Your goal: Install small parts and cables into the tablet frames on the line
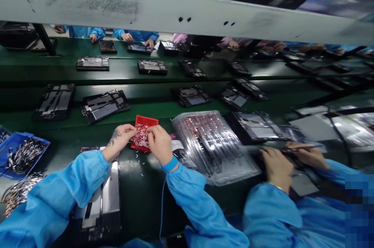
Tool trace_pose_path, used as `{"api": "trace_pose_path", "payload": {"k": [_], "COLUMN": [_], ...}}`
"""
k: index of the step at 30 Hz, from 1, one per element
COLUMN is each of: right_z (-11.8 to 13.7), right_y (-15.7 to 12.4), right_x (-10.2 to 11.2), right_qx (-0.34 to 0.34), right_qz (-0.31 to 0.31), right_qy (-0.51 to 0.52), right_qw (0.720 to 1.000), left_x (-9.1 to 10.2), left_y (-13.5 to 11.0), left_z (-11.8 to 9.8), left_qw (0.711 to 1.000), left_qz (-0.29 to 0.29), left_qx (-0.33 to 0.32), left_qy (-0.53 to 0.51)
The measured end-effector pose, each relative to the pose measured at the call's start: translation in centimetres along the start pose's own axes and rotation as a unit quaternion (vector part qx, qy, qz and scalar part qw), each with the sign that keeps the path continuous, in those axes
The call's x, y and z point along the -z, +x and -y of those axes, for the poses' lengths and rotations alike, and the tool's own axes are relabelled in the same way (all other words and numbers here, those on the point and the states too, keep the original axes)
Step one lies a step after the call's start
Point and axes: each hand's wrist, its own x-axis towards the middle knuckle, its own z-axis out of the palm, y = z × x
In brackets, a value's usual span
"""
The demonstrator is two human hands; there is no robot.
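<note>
My left hand (122, 137), tattooed near the wrist, is closed in a pinch at the left side of a small red tray (152, 121). My right hand (161, 143), with a blue band at the wrist, pinches over the tray's right side. What the fingertips hold is too small to make out. Small white pieces (143, 139) fill the tray, and a few lie loose in front of it. Partly under my left forearm lies an opened tablet-like device (112, 197) with silver battery panels.
A blue bin (41, 141) of small cabled parts stands left, beside a heap of similar parts (25, 189). Clear plastic trays (216, 150) lie right. A co-worker's hands (277, 168) work beyond them. Several devices (55, 101) sit behind; a shelf beam (157, 10) crosses above.
</note>
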Motion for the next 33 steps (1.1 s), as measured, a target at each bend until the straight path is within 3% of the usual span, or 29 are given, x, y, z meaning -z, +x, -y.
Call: {"api": "trace_pose_path", "payload": {"k": [5, 11, 18, 20, 25, 33], "right_z": [1.3, 1.7, 1.3, 0.9, 0.5, 7.3], "right_y": [0.3, 0.4, 0.8, 1.0, 1.0, -1.2], "right_x": [0.0, 0.4, 0.6, 0.9, 0.7, -2.9], "right_qx": [0.105, 0.133, 0.188, 0.176, 0.049, -0.017], "right_qz": [0.002, -0.018, 0.011, 0.001, -0.021, 0.062], "right_qy": [-0.061, -0.096, -0.120, -0.129, -0.171, -0.021], "right_qw": [0.993, 0.986, 0.975, 0.976, 0.984, 0.998], "left_x": [-0.3, -0.4, -0.1, 0.2, 1.4, 2.2], "left_y": [0.2, 0.0, -0.6, -0.7, -0.6, -1.9], "left_z": [0.3, -0.3, -1.0, -0.9, -0.5, -0.5], "left_qw": [0.997, 0.988, 0.984, 0.988, 0.999, 0.987], "left_qz": [-0.016, -0.026, -0.021, -0.018, -0.027, -0.112], "left_qx": [-0.051, -0.083, -0.096, -0.082, -0.015, 0.004], "left_qy": [0.056, 0.126, 0.149, 0.128, 0.021, -0.114]}}
